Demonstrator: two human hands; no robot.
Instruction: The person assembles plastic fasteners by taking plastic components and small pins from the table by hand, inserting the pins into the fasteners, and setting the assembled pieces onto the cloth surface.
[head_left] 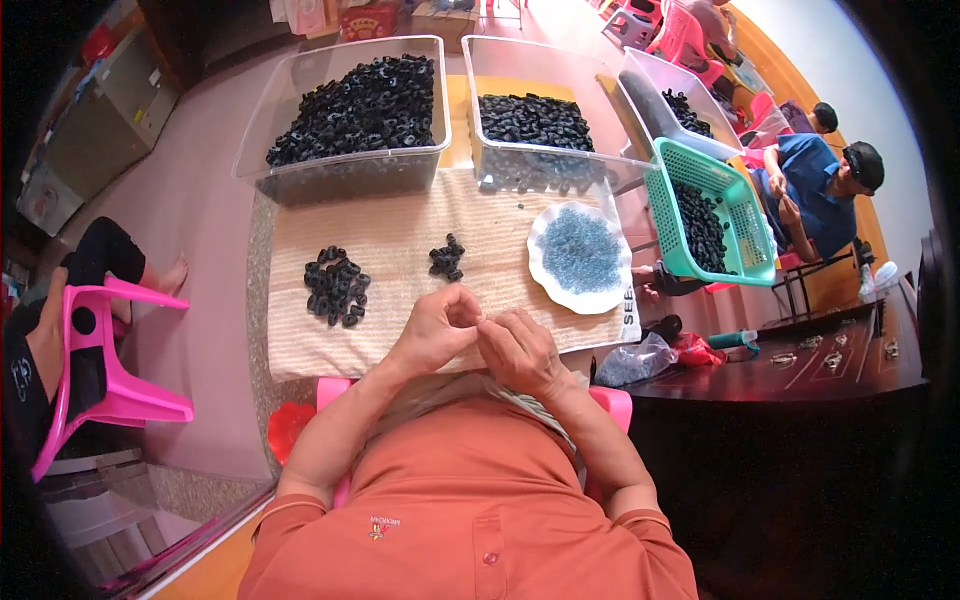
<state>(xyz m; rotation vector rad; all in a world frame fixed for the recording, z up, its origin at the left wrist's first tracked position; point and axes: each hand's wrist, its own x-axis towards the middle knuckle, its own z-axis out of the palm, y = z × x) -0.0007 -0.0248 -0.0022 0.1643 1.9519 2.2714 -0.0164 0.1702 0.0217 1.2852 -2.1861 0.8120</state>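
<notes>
My left hand (432, 326) and my right hand (522, 350) meet fingertip to fingertip above the near edge of a striped cream towel (400, 205). Both are closed in a pinch; whatever is between the fingers is too small or hidden to name. Beyond my left hand lies a small cluster of black ring-like pieces (447, 258). A larger pile of similar black pieces (337, 287) rests to its left. To the right, a white scalloped plate (592, 303) holds many tiny bluish, see-through pieces (578, 250).
Two clear plastic bins (350, 158) (625, 172) of black pieces stand at the far side. Right of them are another clear bin (655, 75) and a green basket (747, 225). A person in blue (812, 180) sits at right. A pink stool (110, 345) stands left, beside another person's legs.
</notes>
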